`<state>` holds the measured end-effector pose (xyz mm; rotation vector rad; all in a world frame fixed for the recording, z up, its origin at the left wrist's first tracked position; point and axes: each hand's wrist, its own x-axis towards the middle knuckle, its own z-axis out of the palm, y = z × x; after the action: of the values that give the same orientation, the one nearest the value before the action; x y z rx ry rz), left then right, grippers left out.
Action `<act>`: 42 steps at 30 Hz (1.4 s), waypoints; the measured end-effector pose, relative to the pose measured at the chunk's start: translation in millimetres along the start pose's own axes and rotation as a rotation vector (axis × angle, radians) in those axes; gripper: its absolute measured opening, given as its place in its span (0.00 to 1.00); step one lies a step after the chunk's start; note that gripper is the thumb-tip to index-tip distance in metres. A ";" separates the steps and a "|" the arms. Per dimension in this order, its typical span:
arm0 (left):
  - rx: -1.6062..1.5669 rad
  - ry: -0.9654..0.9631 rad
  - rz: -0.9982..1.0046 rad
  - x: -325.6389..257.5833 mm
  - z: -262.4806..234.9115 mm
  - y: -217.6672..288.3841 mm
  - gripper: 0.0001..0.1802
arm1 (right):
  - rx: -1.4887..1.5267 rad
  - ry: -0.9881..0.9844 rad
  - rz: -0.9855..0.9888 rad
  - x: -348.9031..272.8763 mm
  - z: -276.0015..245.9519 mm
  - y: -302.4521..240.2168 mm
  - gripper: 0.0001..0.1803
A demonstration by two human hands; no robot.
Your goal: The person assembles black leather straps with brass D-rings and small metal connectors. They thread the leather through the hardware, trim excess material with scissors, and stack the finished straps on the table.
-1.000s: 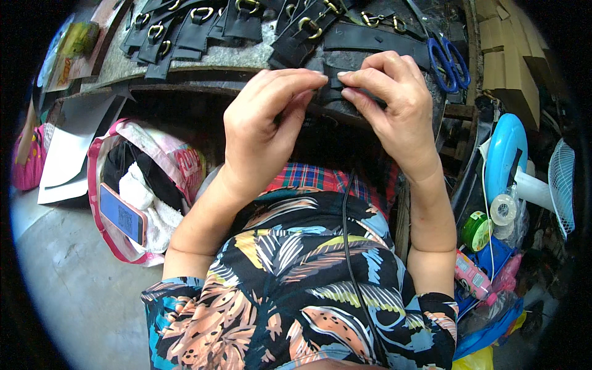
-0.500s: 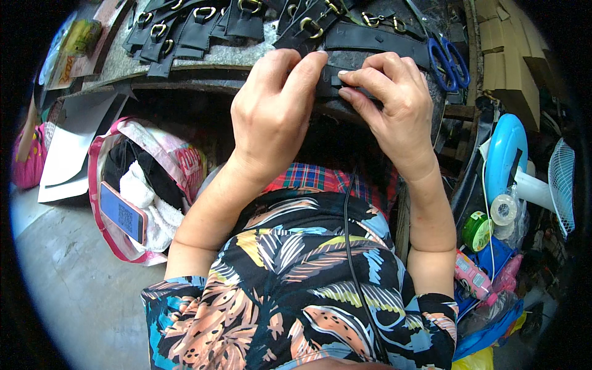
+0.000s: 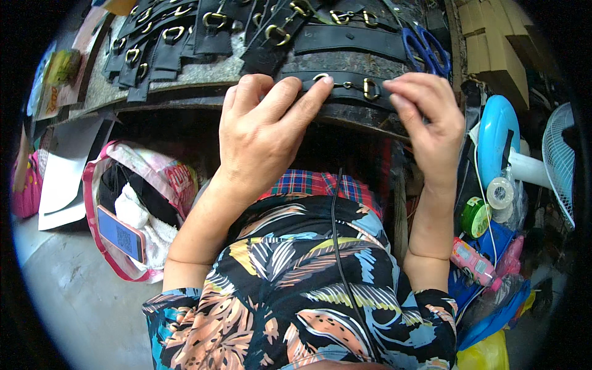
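A black leather-look strap (image 3: 345,91) with brass-coloured D-rings and a small clasp between them lies along the near edge of the workbench. My left hand (image 3: 262,126) is closed on its left part, thumb tip beside the left ring, the other fingers curled and partly hidden. By the strap's right end is my right hand (image 3: 431,123), its thumb and forefinger tips slightly apart and the other fingers loosely bent. Behind the strap rests a similar flat black strap (image 3: 348,41). To the left is a pile of black straps (image 3: 172,46) with brass-coloured rings.
Blue-handled scissors (image 3: 427,52) lie at the bench's right end, with cardboard (image 3: 493,55) beyond. A blue and white fan (image 3: 498,139) stands at right. Left of my lap sits a pink-edged bag (image 3: 92,185) holding a phone (image 3: 121,233) and white cloth. A black cord (image 3: 338,234) crosses my shirt.
My hands have moved apart, the right one to the right. The strap between them now shows its rings and clasp. The whole view has shifted slightly.
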<state>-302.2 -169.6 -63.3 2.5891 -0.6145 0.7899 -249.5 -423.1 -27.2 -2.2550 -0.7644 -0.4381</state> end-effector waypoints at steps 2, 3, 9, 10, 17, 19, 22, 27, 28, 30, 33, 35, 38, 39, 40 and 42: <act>0.057 -0.004 0.005 3.0 -0.2 2.2 0.27 | -0.063 -0.022 -0.005 -10.6 4.3 2.3 0.09; 0.059 -0.005 0.006 4.9 -1.3 1.6 0.26 | -0.041 -0.027 0.018 -13.9 3.7 4.5 0.09; 0.054 -0.009 -0.012 14.8 -6.6 13.0 0.21 | 0.130 0.055 0.108 -19.6 -4.8 12.7 0.08; 0.044 0.013 0.022 17.7 -3.8 16.5 0.22 | 0.114 0.069 0.126 -19.4 -4.3 12.8 0.08; -0.110 -0.024 0.093 42.1 27.3 29.0 0.17 | -0.080 0.127 0.152 -20.0 8.0 11.1 0.09; -0.164 0.028 0.083 46.5 33.0 26.1 0.14 | -0.089 0.127 0.134 -19.3 8.8 11.2 0.09; -0.225 0.002 0.058 47.4 35.7 23.1 0.12 | -0.033 0.133 0.161 -17.1 9.0 10.7 0.09; -0.325 0.066 0.074 47.0 39.0 19.8 0.13 | -0.102 0.117 0.199 -11.7 9.7 12.1 0.09; -0.332 0.062 0.072 46.4 39.5 19.5 0.13 | -0.133 0.107 0.194 -11.1 9.6 12.9 0.09; -0.349 0.063 0.068 45.8 40.6 18.6 0.13 | -0.129 0.111 0.192 -9.7 11.3 15.1 0.09; -0.370 0.060 0.067 45.0 42.2 17.5 0.12 | -0.116 0.135 0.200 -10.9 15.5 16.9 0.09; -0.364 0.046 0.070 44.8 42.8 17.5 0.12 | -0.125 0.150 0.194 -13.0 18.5 17.5 0.08; -0.350 0.046 0.056 45.9 42.6 19.6 0.12 | -0.165 0.161 0.165 -14.5 21.8 18.2 0.08; -0.341 0.030 0.056 45.6 41.2 21.1 0.13 | -0.176 0.157 0.163 -15.2 21.6 17.7 0.08; -0.327 0.023 0.060 46.4 40.0 21.6 0.14 | -0.188 0.158 0.154 -14.4 21.4 17.8 0.08; -0.338 0.043 0.046 44.9 33.8 22.0 0.17 | -0.161 0.147 0.158 -14.6 18.3 15.8 0.08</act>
<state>-264.9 -216.8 -58.3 2.2529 -0.7275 0.6869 -249.0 -424.9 -55.3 -2.3796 -0.4874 -0.5996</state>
